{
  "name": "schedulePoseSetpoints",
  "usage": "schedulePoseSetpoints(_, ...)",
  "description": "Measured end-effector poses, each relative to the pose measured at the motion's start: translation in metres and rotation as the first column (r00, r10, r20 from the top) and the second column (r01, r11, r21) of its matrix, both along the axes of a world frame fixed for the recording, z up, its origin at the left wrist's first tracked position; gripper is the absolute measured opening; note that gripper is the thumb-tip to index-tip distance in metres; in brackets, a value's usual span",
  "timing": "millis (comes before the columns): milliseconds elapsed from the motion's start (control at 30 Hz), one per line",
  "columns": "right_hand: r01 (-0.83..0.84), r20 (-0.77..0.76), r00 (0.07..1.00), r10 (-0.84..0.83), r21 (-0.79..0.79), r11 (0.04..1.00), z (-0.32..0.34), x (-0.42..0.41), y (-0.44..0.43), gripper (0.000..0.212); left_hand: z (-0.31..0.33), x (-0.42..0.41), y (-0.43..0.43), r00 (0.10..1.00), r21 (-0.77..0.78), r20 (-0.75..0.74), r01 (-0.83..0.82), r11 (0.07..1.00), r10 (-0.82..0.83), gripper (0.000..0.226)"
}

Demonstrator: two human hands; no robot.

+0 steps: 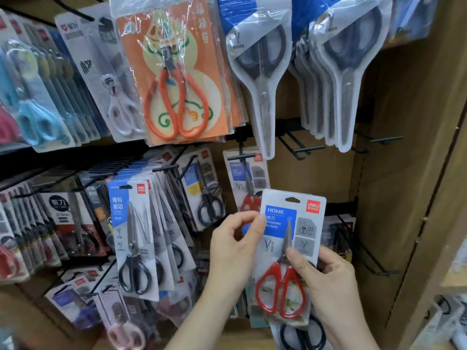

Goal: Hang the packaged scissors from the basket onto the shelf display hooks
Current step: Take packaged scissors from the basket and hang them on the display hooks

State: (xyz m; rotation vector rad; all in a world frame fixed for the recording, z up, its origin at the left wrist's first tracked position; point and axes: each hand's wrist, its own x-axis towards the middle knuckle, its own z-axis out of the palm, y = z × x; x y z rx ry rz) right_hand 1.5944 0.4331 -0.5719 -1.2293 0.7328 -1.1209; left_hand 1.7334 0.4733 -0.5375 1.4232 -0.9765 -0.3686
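Note:
A pack of red-handled scissors [290,238] on a grey card with a blue "HOME" label is held upright in front of the shelf. My right hand [326,281] grips its lower right part, thumb across the blades, with further packs stacked behind, one showing black handles [303,334]. My left hand [235,246] pinches the card's left edge. Behind it a matching red-handled pack [249,183] hangs on a black hook [240,156]. Bare black hooks [303,150] stick out to the right. The basket is out of view.
The display is crowded with hanging packs: orange-handled scissors [177,79], grey-handled scissors [262,72] above, black-handled packs [134,238] at lower left. A wooden side panel [414,173] bounds the shelf on the right, with more bare hooks [374,258] near it.

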Motion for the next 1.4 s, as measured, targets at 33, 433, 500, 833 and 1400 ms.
schedulePoseSetpoints(33,-0.001,0.002,1.0,0.001,-0.008,1.0,0.0,0.002,0.001,0.018,-0.002,0.0,0.001,0.998,0.017,-0.06,0.013,1.0,-0.012,0.029)
schedulePoseSetpoints(433,-0.033,-0.062,0.998,0.028,-0.087,0.996,-0.002,0.008,0.004,0.017,0.015,0.005,0.014,0.947,-0.076,-0.319,0.009,0.997,-0.032,0.021)
schedulePoseSetpoints(500,-0.02,-0.035,0.999,0.017,-0.079,0.997,0.001,0.012,0.004,0.021,0.013,0.005,0.017,0.936,-0.081,-0.351,-0.011,0.997,-0.018,0.017)
schedulePoseSetpoints(833,0.191,0.005,0.981,-0.193,0.112,0.975,0.006,0.006,-0.001,0.029,0.038,0.017,0.002,0.938,-0.112,-0.338,-0.122,0.986,0.078,0.014)
schedulePoseSetpoints(1400,0.264,0.073,0.956,-0.286,0.217,0.94,0.004,-0.008,0.001,0.024,0.029,0.035,-0.028,0.953,-0.013,-0.171,-0.256,0.967,0.25,0.011)
